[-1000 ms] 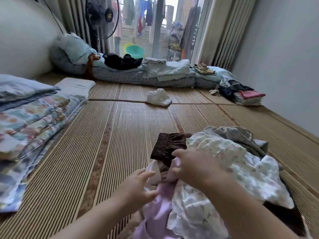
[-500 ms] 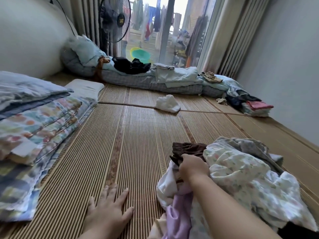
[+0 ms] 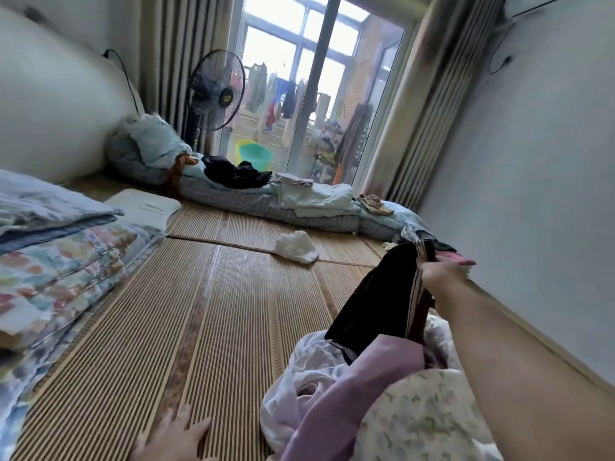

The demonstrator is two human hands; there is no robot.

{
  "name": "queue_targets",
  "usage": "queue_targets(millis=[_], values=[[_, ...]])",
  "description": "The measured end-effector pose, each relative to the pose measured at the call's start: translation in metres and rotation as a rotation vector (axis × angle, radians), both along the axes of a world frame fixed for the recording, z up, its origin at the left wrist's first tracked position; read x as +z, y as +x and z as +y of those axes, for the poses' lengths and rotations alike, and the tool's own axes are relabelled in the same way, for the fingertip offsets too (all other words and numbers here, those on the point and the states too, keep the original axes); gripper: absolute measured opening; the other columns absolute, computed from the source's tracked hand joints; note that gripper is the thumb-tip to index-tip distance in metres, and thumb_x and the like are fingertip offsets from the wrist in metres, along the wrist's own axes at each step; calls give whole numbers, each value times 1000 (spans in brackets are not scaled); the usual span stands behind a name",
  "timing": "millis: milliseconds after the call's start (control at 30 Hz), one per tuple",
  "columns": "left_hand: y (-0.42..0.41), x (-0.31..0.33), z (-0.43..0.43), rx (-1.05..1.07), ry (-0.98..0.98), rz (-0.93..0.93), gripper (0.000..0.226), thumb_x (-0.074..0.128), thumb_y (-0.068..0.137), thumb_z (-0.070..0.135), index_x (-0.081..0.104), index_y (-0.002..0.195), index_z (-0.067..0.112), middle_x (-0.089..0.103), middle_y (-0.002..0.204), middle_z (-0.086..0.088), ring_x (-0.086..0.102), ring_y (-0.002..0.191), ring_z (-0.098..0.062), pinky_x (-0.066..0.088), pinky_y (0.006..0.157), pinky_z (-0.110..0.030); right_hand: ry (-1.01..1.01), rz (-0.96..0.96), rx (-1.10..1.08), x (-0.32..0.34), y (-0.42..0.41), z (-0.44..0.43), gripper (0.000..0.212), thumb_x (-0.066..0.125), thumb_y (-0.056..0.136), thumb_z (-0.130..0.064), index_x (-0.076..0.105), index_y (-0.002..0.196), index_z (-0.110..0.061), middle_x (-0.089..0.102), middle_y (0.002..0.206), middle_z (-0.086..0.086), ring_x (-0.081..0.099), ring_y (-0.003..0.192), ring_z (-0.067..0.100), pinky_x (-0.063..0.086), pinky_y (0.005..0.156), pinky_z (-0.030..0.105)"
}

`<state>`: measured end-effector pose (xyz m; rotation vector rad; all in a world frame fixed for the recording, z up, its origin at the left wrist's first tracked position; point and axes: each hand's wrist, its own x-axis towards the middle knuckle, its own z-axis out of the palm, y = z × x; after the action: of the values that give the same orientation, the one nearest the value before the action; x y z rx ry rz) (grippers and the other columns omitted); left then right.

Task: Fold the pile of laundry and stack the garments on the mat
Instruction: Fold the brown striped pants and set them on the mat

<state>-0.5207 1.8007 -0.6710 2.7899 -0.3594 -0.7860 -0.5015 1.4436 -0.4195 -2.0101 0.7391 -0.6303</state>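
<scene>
Since the earlier frame, the right hand (image 3: 442,277) is lifting the dark brown garment (image 3: 376,304) from the pile (image 3: 332,387) at lower right, its grip curling round the waistband. The left hand (image 3: 176,440), fingers flat, is pressing the mat (image 3: 199,327) at bottom centre. Folding is apparently only beginning.

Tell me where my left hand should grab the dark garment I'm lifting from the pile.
Probably the top edge of the dark garment, beside your right hand, from the left: it hangs stretched down to the pile, that face unobstructed toward your left hand.
</scene>
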Motion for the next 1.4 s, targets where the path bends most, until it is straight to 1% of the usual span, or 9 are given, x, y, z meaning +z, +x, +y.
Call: queue_targets(millis=[133,233,400,500,700,800,967,1100,1400], values=[[-2,41,-12,21,-330,-52,65,58,88,51,37,145,27,39,150,9,34,139,-10,27,116,-31,90,-162,58,39,-9,2,20,57,93,-33,63,88,-14,64,102,18,62,96,33,50,91,51],[3,81,-21,50,-464,-188,60,62,86,45,44,141,28,45,146,12,40,134,-6,32,111,-28,96,-259,145,78,-15,10,18,55,96,-29,63,97,-12,62,103,20,62,99,36,49,93,57],[13,161,-34,-20,-724,-294,62,66,85,40,40,141,32,40,150,5,39,135,-11,35,107,-27,102,-428,356,157,-40,35,30,53,98,-26,58,119,-6,64,110,18,64,98,31,52,91,47],[13,207,-39,-58,-841,-442,77,72,81,39,30,146,37,34,152,3,33,131,-5,32,99,-18,146,-458,562,193,-64,54,17,50,99,-21,64,106,-15,74,89,2,71,78,16,59,66,31],[-2,270,-26,7,-951,-771,110,76,70,46,0,149,46,9,159,-1,9,146,-18,19,114,-39,134,-493,758,219,-99,85,17,51,98,-19,66,105,-17,75,86,1,72,75,13,57,60,25],[-12,282,-6,226,-902,-860,102,77,63,54,10,140,57,2,157,-3,6,146,-27,17,116,-46,153,-483,820,209,-106,94,20,47,99,-18,66,105,-16,74,83,1,71,71,14,57,59,27],[-19,276,41,120,-952,-511,37,74,56,49,71,90,37,67,109,12,62,108,-13,50,86,-27,226,-462,840,183,-112,111,20,46,99,-15,65,107,-15,73,83,4,71,70,16,57,59,27],[-33,253,75,-66,-869,-197,2,77,78,30,78,78,28,75,81,7,70,79,-5,50,73,-16,304,-476,846,172,-119,127,18,47,99,-14,65,100,-17,73,75,1,70,64,13,58,57,26],[-70,273,141,131,-1206,-362,39,82,57,36,71,86,11,69,85,-10,62,79,-20,49,76,-35,130,-411,661,169,-134,125,12,57,94,-11,68,96,-14,74,74,1,70,65,15,57,64,28]])
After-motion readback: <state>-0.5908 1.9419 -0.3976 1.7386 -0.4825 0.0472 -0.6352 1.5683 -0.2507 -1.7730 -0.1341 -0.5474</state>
